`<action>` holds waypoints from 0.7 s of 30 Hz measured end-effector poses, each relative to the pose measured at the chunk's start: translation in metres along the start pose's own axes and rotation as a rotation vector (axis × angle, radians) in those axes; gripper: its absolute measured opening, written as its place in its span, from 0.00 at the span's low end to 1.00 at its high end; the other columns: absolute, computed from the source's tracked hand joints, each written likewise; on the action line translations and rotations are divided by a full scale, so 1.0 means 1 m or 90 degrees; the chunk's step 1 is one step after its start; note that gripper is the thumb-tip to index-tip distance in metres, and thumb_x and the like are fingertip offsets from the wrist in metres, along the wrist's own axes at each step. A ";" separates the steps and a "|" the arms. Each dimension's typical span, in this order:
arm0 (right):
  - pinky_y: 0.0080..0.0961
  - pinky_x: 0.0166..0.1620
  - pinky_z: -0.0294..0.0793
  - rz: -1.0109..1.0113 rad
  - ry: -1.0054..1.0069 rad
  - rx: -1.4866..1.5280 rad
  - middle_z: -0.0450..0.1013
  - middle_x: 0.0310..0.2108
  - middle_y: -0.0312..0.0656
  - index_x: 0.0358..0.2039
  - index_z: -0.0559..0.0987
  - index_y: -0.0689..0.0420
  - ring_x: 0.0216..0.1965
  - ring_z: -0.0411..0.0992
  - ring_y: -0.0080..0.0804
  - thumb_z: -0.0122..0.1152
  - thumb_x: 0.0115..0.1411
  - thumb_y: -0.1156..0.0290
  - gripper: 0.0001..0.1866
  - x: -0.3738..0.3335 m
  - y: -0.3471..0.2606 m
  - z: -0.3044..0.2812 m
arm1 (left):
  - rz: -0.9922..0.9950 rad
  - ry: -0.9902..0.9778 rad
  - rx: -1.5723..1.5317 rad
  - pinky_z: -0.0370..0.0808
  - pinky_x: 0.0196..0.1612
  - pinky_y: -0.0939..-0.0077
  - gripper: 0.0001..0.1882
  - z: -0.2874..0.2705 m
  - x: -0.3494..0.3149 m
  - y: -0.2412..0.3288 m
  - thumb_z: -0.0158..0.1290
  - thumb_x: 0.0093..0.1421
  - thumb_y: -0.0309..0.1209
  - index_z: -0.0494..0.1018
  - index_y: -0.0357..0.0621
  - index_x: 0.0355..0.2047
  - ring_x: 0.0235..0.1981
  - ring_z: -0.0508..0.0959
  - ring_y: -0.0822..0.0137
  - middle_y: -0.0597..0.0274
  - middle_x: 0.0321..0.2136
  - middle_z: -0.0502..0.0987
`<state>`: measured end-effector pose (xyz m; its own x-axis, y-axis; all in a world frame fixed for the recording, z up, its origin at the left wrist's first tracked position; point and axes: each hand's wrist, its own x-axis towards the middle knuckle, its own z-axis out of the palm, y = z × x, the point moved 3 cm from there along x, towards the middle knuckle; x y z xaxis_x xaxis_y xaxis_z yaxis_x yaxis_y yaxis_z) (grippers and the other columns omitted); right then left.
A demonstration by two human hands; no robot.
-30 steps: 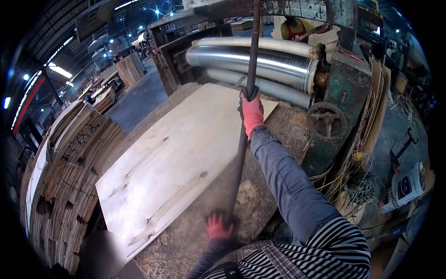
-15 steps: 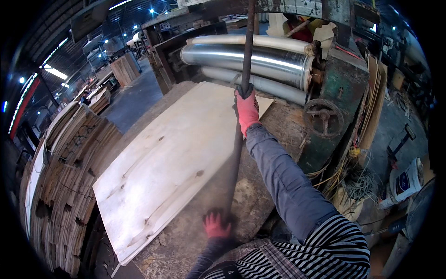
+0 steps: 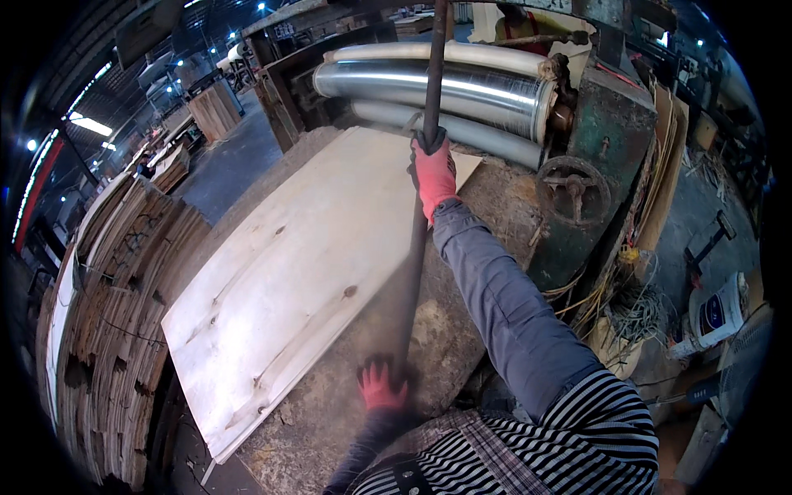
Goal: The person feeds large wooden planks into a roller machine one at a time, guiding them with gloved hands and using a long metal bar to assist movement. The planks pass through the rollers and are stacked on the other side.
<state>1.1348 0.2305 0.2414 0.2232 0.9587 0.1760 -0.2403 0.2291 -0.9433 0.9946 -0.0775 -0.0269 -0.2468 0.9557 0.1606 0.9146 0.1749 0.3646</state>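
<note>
Over the last second the person's view tilts slightly down and turns a little right, so the rollers (image 3: 495, 92), the pale sheet (image 3: 301, 272), the right hand (image 3: 435, 173) and the left hand (image 3: 382, 386) all sit higher and farther left in it. The blurred grey patch over the sheet's corner at the desk's (image 3: 318, 421) near left edge is gone, baring that corner and a thin strip (image 3: 207, 473) beside it. Behind the rollers, a co-worker's (image 3: 517, 29) rod (image 3: 540, 39), slanting half a second ago, lies nearly level.

Coral-pink right glove (image 3: 435, 175), partly black, just above the frame's centre — a similar pinkish-red left glove (image 3: 381, 388) at lower centre. Creased grey right sleeve (image 3: 505, 301); black-and-white striped cloth (image 3: 606, 433) lower right — plaid strap (image 3: 497, 458) beside it.
</note>
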 end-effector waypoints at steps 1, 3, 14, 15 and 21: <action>0.25 0.27 0.66 -0.006 0.000 0.008 0.68 0.23 0.39 0.40 0.65 0.56 0.24 0.67 0.29 0.50 0.54 0.63 0.16 0.001 0.002 0.000 | 0.001 -0.002 0.000 0.46 0.56 0.50 0.37 0.002 0.000 -0.001 0.55 0.40 0.47 0.61 0.49 0.51 0.56 0.52 0.48 0.51 0.54 0.56; 0.24 0.25 0.66 -0.026 0.011 -0.011 0.68 0.23 0.39 0.40 0.65 0.56 0.23 0.67 0.27 0.51 0.54 0.63 0.15 0.005 0.005 -0.001 | -0.003 -0.003 0.003 0.46 0.56 0.51 0.37 0.003 0.001 -0.001 0.55 0.40 0.47 0.62 0.49 0.50 0.56 0.52 0.48 0.51 0.54 0.56; 0.26 0.23 0.67 -0.048 0.040 -0.082 0.69 0.22 0.40 0.39 0.65 0.56 0.21 0.69 0.30 0.50 0.54 0.60 0.16 0.014 0.015 0.001 | 0.041 0.045 0.017 0.48 0.55 0.51 0.34 -0.008 0.003 0.009 0.54 0.40 0.47 0.64 0.43 0.46 0.53 0.55 0.47 0.48 0.50 0.59; 0.26 0.23 0.67 -0.055 0.046 -0.090 0.69 0.22 0.40 0.39 0.65 0.56 0.21 0.69 0.30 0.50 0.54 0.59 0.17 0.015 0.016 0.000 | 0.031 0.037 0.018 0.48 0.55 0.51 0.34 -0.006 0.002 0.008 0.54 0.40 0.47 0.63 0.43 0.46 0.53 0.55 0.47 0.48 0.50 0.59; 0.30 0.27 0.68 -0.047 0.033 -0.103 0.70 0.23 0.44 0.39 0.64 0.56 0.24 0.70 0.37 0.50 0.53 0.59 0.17 0.018 0.018 0.000 | 0.009 0.019 0.028 0.49 0.55 0.51 0.34 0.000 0.001 0.003 0.53 0.41 0.48 0.63 0.42 0.47 0.53 0.55 0.47 0.47 0.51 0.59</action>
<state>1.1347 0.2514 0.2279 0.2841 0.9292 0.2363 -0.0675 0.2652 -0.9618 0.9967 -0.0762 -0.0255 -0.2424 0.9509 0.1923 0.9311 0.1723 0.3214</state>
